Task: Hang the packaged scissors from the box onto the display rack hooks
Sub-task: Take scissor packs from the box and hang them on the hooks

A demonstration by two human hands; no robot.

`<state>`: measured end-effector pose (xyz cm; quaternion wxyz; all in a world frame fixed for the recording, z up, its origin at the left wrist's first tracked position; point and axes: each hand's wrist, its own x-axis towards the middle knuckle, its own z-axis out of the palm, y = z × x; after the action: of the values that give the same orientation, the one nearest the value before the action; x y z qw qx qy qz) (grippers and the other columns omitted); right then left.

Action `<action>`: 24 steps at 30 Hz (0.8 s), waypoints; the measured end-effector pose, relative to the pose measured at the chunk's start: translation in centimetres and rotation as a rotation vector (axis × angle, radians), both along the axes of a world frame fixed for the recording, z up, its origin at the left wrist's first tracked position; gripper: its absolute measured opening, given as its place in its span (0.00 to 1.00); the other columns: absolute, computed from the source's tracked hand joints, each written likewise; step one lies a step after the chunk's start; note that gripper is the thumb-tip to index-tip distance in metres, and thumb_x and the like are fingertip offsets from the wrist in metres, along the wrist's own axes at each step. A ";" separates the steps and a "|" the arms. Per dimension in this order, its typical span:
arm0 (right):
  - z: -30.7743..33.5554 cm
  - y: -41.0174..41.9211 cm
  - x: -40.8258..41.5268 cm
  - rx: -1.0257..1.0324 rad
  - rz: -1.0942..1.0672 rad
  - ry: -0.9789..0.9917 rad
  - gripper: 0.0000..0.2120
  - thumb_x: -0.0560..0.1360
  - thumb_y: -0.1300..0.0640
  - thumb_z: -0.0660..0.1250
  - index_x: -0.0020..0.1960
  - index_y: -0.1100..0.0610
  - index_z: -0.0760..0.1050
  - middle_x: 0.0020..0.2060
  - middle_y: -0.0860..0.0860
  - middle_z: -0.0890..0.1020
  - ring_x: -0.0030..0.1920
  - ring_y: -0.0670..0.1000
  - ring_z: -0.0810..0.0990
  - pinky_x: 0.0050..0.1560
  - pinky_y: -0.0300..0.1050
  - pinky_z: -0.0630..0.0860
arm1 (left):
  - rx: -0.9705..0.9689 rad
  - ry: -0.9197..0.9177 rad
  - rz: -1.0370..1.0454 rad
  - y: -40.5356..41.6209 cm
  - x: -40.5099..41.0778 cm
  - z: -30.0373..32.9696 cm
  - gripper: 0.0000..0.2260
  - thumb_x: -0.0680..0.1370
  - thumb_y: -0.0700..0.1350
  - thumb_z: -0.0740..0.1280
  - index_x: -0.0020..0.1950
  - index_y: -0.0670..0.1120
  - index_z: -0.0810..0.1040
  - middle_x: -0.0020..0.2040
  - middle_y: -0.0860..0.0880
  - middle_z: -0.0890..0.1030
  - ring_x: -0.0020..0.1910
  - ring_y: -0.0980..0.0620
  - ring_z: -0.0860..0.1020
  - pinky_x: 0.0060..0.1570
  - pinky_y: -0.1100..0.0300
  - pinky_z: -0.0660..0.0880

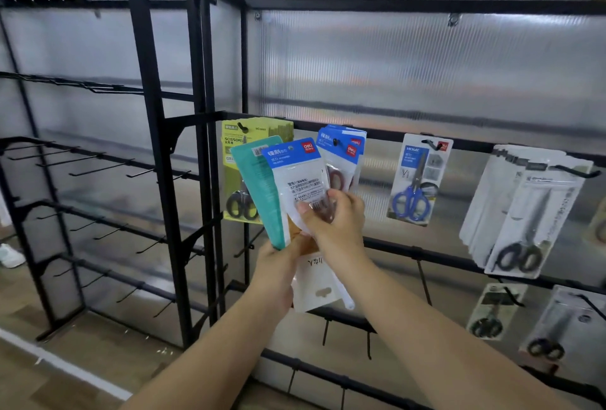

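My left hand (273, 270) grips the bottom of a fanned bunch of scissor packs, with a teal-backed pack (262, 193) at the left and a white card (316, 285) hanging below. My right hand (334, 222) pinches the lower part of the blue-topped pack (296, 176) at the front of the bunch. Just behind it, blue-topped packs (344, 150) hang on a hook of the black display rack (410, 139). A stack of yellow-green packs (249, 144) hangs further left. The box is out of view.
A blue-handled scissors pack (418, 180) and a stack of white packs (528, 209) hang to the right, more packs (495, 311) on the row below. Bare hooks (98, 168) line the left rack section. Wooden floor (82, 360) lies below.
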<state>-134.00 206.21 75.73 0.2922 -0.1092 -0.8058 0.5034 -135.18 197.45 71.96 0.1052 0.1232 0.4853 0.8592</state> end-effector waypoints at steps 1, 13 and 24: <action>0.2 0.3 0.1 0.051 -0.016 -0.022 0.29 0.70 0.43 0.70 0.66 0.54 0.67 0.65 0.49 0.60 0.68 0.51 0.61 0.69 0.53 0.64 | -0.002 0.004 -0.016 -0.1 -0.1 -0.1 0.07 0.74 0.35 0.68 0.42 0.45 0.83 0.38 0.45 0.84 0.36 0.49 0.83 0.33 0.57 0.80; 0.9 1.8 0.3 0.103 0.087 0.174 0.06 0.76 0.57 0.64 0.42 0.56 0.76 0.34 0.46 0.78 0.32 0.39 0.77 0.31 0.29 0.72 | -0.148 0.098 0.057 -1.3 -1.2 0.4 0.06 0.75 0.39 0.68 0.49 0.48 0.81 0.43 0.50 0.86 0.41 0.51 0.84 0.39 0.59 0.78; 2.5 3.1 -1.0 -0.515 0.160 0.062 0.03 0.76 0.59 0.64 0.46 0.54 0.76 0.41 0.51 0.81 0.47 0.53 0.81 0.54 0.57 0.77 | -0.102 0.004 0.096 -3.6 -1.7 1.3 0.07 0.75 0.36 0.67 0.49 0.47 0.81 0.44 0.50 0.85 0.47 0.48 0.83 0.51 0.51 0.75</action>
<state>-134.98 209.32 78.27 0.2388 -0.1003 -0.6479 0.7164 -136.88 193.88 73.28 0.0692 0.0960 0.5342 0.8370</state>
